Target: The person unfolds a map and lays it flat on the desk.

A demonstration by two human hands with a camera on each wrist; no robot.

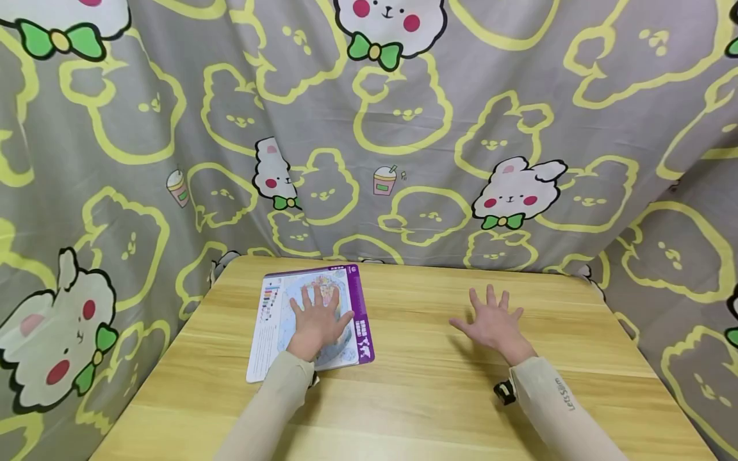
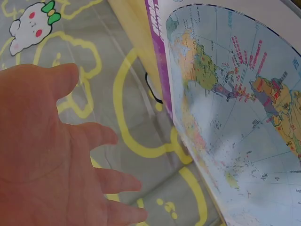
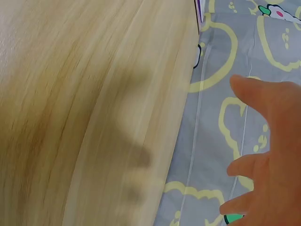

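Observation:
A flat printed world map sheet (image 1: 267,346) with a purple border lies on the left half of the wooden table. Above it my left hand (image 1: 317,325) is held with fingers spread, and the left wrist view shows a gap between that hand (image 2: 51,150) and the map (image 2: 216,113). My right hand (image 1: 494,325) hovers over bare wood to the right, fingers spread and holding nothing. In the right wrist view the hand (image 3: 273,155) casts a shadow on the tabletop. Part of the map is hidden beneath the left hand.
The wooden table (image 1: 415,397) reaches back to a grey curtain (image 1: 403,218) with yellow outlines and white cartoon animals, which also hangs on both sides. A small black device (image 1: 505,392) is strapped at the right wrist.

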